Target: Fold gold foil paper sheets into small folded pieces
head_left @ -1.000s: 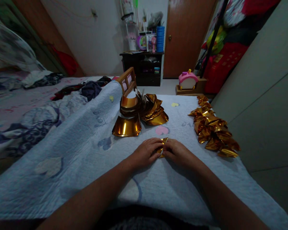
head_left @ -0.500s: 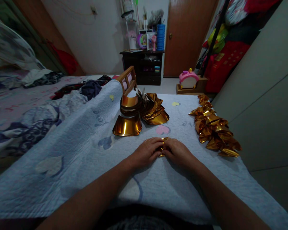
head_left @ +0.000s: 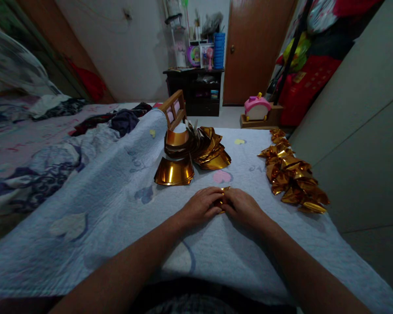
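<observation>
A small piece of gold foil paper (head_left: 220, 202) lies on the cloth with both hands closed over it. From the left, my left hand (head_left: 203, 204) presses its fingers along one side of the foil. My right hand (head_left: 241, 205) grips the other side, its fingertips nearly meeting those of the left. Most of the piece is hidden under the fingers. Beyond the hands are fanned stacks of curved gold foil sheets (head_left: 174, 172). On the right runs a row of folded gold foil pieces (head_left: 291, 172), piled against each other.
A pale blue quilted cloth (head_left: 124, 244) with heart patterns covers the surface. A small wooden chair back (head_left: 175, 109) rises at the far edge. To the left is a bed with rumpled clothes (head_left: 49, 165); a pale cabinet panel (head_left: 363, 144) stands close on the right.
Both hands stay almost in place. The fingers have drawn slightly closer together, so a little less of the gold foil piece shows between them.
</observation>
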`<control>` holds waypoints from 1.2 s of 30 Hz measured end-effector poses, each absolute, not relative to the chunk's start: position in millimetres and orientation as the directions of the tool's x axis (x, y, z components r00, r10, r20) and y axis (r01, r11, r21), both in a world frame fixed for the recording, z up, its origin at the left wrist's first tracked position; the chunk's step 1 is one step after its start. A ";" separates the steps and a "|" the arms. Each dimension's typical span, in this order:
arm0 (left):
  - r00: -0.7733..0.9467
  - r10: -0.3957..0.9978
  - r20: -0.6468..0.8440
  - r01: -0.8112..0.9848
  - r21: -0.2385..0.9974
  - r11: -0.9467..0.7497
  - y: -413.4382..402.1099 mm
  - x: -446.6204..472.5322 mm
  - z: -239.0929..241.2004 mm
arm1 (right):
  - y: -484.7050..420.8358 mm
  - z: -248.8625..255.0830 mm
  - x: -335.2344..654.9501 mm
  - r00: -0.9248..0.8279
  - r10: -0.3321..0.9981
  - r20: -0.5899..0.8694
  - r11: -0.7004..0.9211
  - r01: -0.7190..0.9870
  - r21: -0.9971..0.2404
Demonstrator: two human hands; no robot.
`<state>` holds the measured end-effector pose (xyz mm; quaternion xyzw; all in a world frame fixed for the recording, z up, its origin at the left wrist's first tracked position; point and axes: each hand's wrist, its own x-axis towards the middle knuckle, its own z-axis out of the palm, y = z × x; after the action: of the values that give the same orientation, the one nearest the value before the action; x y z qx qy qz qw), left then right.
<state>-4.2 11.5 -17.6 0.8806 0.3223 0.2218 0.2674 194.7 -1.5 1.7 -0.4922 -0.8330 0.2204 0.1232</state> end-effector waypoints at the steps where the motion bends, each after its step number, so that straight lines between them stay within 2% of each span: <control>1: 0.694 0.686 0.219 0.448 0.615 -0.649 11.6 -4.2 -17.7 | -1.6 2.0 194.4 -0.484 0.875 -0.011 0.418 0.768 -0.485; 9: 0.679 0.702 0.214 0.433 0.655 -0.619 10.0 -3.2 -15.7 | -2.2 2.7 194.5 -0.485 0.874 0.002 0.433 0.778 -0.456; 15: 0.600 0.782 0.166 0.460 0.729 -0.507 5.6 -2.7 -8.2 | -2.2 2.4 195.0 -0.488 0.873 -0.013 0.428 0.779 -0.457; 23: 0.653 0.722 0.229 0.394 0.712 -0.581 7.8 -4.7 -14.4 | -2.0 -1.1 196.6 -0.496 0.868 -0.003 0.444 0.780 -0.440; 36: 0.664 0.719 0.207 0.417 0.695 -0.585 3.7 -5.1 -8.0 | -3.7 2.3 195.0 -0.492 0.870 -0.014 0.437 0.785 -0.438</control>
<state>-5.1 3.7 -8.0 0.8570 0.3315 0.2415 0.3121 195.0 -3.7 2.3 -0.4923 -0.8408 0.1977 0.1076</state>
